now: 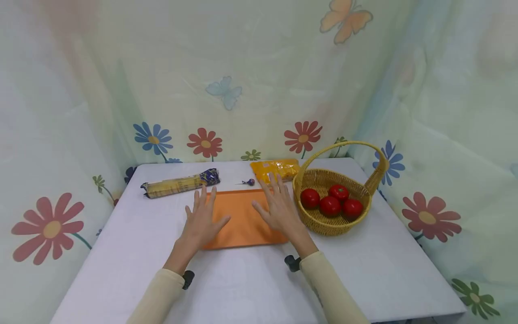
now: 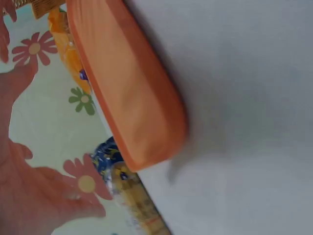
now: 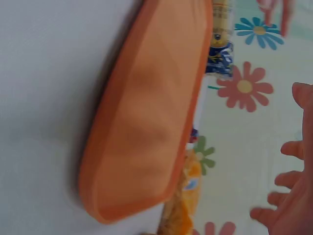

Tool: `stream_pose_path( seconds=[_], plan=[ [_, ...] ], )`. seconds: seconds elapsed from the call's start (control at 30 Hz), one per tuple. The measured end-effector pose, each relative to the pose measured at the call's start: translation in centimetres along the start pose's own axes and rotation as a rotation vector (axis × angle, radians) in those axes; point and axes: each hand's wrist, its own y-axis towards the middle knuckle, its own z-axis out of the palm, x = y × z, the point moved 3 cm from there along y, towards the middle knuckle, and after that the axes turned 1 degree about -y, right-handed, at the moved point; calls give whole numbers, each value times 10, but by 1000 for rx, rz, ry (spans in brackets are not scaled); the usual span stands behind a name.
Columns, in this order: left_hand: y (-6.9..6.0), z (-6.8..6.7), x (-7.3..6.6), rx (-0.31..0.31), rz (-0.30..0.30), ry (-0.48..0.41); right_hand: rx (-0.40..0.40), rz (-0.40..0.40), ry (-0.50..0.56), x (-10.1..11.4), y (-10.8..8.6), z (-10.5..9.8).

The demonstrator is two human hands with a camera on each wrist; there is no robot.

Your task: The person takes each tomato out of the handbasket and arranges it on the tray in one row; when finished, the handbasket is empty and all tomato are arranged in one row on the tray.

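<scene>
Tray (image 1: 243,220): orange, shallow, rimmed; lies flat on the table (image 1: 247,283), taken as the dial's centre, with 12 o'clock toward the curtain (image 1: 275,76).
Left hand (image 1: 201,225): hovers above the tray's 9 o'clock end, spread wide, gripping nothing; points toward 12 o'clock, apart from the tray in the left wrist view.
Right hand (image 1: 279,211): hovers above the 3 o'clock end, also spread wide and holding nothing; points toward 11 o'clock, apart from the tray in the right wrist view.
Long packet (image 1: 178,185): lies at 10 o'clock, slanted, dark blue at the end nearest the tray, pale yellow along the rest.
Lollipop (image 1: 251,182): lies at 12 o'clock, just past the far rim, stick toward 9 o'clock.
Yellow packet (image 1: 279,166): lies at 1 o'clock, glossy, partly hidden behind right fingertips in the head view.
Basket (image 1: 329,228): stands at 3 o'clock, just beside the tray; woven, with a tall arched handle.
Tomatoes (image 1: 329,206): four, red, grouped inside the basket.
Sleeves (image 1: 158,292): cream, coming in from 6 o'clock.
</scene>
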Motion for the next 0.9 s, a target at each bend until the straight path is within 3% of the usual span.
stream_pose_path(
  seconds=[0.1,0.23,0.37,0.43,0.53,0.67,0.77,0.9],
  plan=[
    [-8,1,16,68,-10,-130,6,-23,104,4,-6,-25],
    [-20,7,39,146,-70,-305,25,-72,245,-1,-21,-72],
    [-32,14,54,189,-120,-389,28,-133,336,-36,-35,-111],
    [-36,16,59,186,-132,-394,8,-110,360,-65,-37,-122],
    [-38,17,62,170,-143,-378,-52,-17,381,-118,-34,-128],
    [-36,16,61,165,-151,-357,-82,168,423,-181,-26,-121],
    [-34,14,60,171,-164,-349,-46,294,461,-208,-21,-111],
    [-33,12,58,175,-178,-329,19,414,498,-224,-16,-100]
  ],
)
